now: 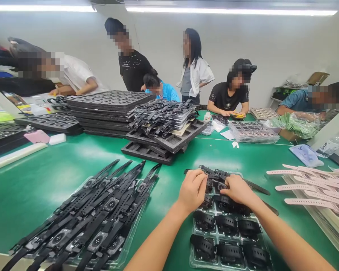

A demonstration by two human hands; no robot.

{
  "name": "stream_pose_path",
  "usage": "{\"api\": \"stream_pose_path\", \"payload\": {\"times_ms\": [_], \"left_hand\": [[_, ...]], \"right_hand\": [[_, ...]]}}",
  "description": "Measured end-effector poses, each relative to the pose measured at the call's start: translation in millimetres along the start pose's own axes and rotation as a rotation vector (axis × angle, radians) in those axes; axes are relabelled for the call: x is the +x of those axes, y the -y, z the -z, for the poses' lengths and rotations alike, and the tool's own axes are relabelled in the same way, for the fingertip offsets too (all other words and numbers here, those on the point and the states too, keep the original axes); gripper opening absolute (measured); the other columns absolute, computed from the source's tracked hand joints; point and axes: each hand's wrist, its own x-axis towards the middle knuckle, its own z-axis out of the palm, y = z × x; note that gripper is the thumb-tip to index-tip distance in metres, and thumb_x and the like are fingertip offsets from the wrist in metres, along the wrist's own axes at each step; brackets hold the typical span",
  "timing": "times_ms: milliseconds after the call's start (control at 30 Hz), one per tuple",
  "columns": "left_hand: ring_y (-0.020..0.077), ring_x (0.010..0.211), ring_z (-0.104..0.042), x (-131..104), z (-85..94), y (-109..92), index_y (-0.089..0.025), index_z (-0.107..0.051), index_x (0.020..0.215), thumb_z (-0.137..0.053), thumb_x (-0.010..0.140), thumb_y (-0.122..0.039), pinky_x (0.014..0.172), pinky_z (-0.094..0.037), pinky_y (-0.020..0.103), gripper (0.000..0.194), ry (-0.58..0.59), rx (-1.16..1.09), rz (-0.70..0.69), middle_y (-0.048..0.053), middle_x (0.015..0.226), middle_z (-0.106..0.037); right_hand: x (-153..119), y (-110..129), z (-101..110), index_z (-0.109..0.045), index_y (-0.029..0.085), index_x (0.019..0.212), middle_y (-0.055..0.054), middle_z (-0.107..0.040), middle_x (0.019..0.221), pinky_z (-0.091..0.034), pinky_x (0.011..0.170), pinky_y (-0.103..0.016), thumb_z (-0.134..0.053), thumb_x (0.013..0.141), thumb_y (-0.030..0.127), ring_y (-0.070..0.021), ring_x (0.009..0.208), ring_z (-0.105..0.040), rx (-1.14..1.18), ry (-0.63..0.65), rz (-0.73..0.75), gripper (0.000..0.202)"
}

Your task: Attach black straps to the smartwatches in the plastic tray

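My left hand [192,191] is closed in a pinch at the far left part of a clear plastic tray [192,259], beside black watch straps; what its fingertips hold is hidden. My right hand [238,190] is closed on a black smartwatch [221,186] in the tray's far rows, thumb against it. Nearer me, several black smartwatches with looped straps [205,220] sit in the tray's compartments. Across the far end lie black watches with straps stretched out [214,173]. To the left, another tray holds several black watches [110,205], straps laid flat and sensor backs facing up.
Black foam trays [110,98] are stacked at the back, with a pile of black watches [161,116] on trays beside them. Pink-strapped watches [313,188] lie at the right. Several people [228,96] are across the green table [81,154]. A plastic bottle [333,145] lies far right.
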Motion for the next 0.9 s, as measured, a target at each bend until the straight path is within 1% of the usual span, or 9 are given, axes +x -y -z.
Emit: {"api": "stream_pose_path", "payload": {"times_ms": [167,267,367,433,533,633,733,800,900], "left_hand": [[0.0202,0.089,-0.061,-2.1,-1.6,1.8,-0.019,-0.066,0.1,-0.05,0.098,-0.016,0.079,-0.054,0.036,0.017,0.017,-0.039,0.029,0.008,0.095,-0.068],[0.0213,0.091,-0.063,-5.3,-1.9,-4.3,-0.02,-0.067,0.104,-0.053,0.098,-0.023,0.083,-0.054,0.038,0.016,0.079,-0.213,0.194,0.009,0.1,-0.069],[0.0243,0.1,-0.065,-10.2,-5.0,-18.1,-0.022,-0.062,0.125,-0.061,0.094,-0.044,0.084,-0.057,0.04,0.038,0.21,-0.626,0.495,0.013,0.12,-0.067],[0.0288,0.115,-0.064,-11.9,-8.0,-28.0,-0.022,-0.055,0.138,-0.063,0.091,-0.056,0.094,-0.056,0.044,0.059,0.235,-0.94,0.65,0.017,0.134,-0.063],[0.0322,0.125,-0.06,-7.3,-9.5,-35.7,-0.018,-0.063,0.127,-0.06,0.091,-0.06,0.105,-0.05,0.048,0.055,0.129,-1.129,0.872,0.019,0.135,-0.063],[0.0281,0.109,-0.069,3.9,-6.5,-30.3,-0.017,-0.066,0.108,-0.062,0.091,-0.058,0.096,-0.055,0.044,0.044,-0.127,-1.073,1.043,0.015,0.117,-0.071],[0.0181,0.079,-0.071,9.9,-5.9,-21.0,-0.021,-0.057,0.113,-0.067,0.089,-0.051,0.081,-0.059,0.037,0.04,-0.288,-0.977,1.083,0.004,0.093,-0.07],[0.0152,0.072,-0.069,7.5,-9.0,-19.7,-0.02,-0.055,0.113,-0.069,0.089,-0.05,0.077,-0.059,0.034,0.041,-0.229,-0.902,1.029,0.001,0.085,-0.067],[0.0163,0.074,-0.067,-1.7,-14.9,-25.8,-0.019,-0.057,0.11,-0.061,0.093,-0.054,0.079,-0.058,0.035,0.04,-0.028,-0.834,0.886,0.002,0.084,-0.066]], "right_hand": [[-10.2,-13.7,24.8,-0.052,0.024,0.08,0.001,-0.064,0.068,-0.04,0.059,-0.03,-0.061,0.087,0.031,-0.0195,0.062,-0.057,0.245,-0.131,-0.049,0.013],[-22.1,-9.9,41.8,-0.05,0.024,0.088,0.004,-0.059,0.063,-0.041,0.054,-0.027,-0.052,0.093,0.046,-0.0173,0.058,-0.056,0.554,-0.18,-0.067,0.023],[-36.5,13.3,47.1,-0.05,0.023,0.093,0.008,-0.052,0.059,-0.04,0.047,-0.022,-0.059,0.089,0.053,-0.0131,0.051,-0.051,1.093,-0.019,-0.042,0.031],[-46.9,33.9,44.5,-0.053,0.023,0.091,0.009,-0.051,0.06,-0.036,0.042,-0.019,-0.066,0.085,0.049,-0.0103,0.048,-0.048,1.21,0.148,-0.014,0.029],[-60.4,53.4,40.0,-0.058,0.024,0.097,0.008,-0.056,0.065,-0.041,0.043,-0.018,-0.065,0.084,0.035,-0.0101,0.049,-0.052,1.142,0.295,0.039,0.019],[-67.4,46.9,39.3,-0.056,0.031,0.123,0.008,-0.059,0.068,-0.046,0.044,-0.02,-0.065,0.08,0.024,-0.0116,0.049,-0.054,1.085,0.362,0.037,0.044],[-64.3,26.7,36.9,-0.057,0.029,0.126,0.005,-0.062,0.075,-0.053,0.058,-0.026,-0.072,0.076,0.023,-0.0153,0.063,-0.062,1.263,0.312,0.042,0.053],[-58.3,17.4,31.5,-0.064,0.024,0.113,0.0,-0.065,0.084,-0.054,0.07,-0.03,-0.078,0.075,0.03,-0.0195,0.078,-0.065,1.362,0.209,0.086,0.041],[-50.2,16.0,20.0,-0.066,0.022,0.09,-0.004,-0.066,0.096,-0.051,0.081,-0.034,-0.077,0.08,0.045,-0.0234,0.092,-0.063,1.281,0.018,0.151,0.028]]}}
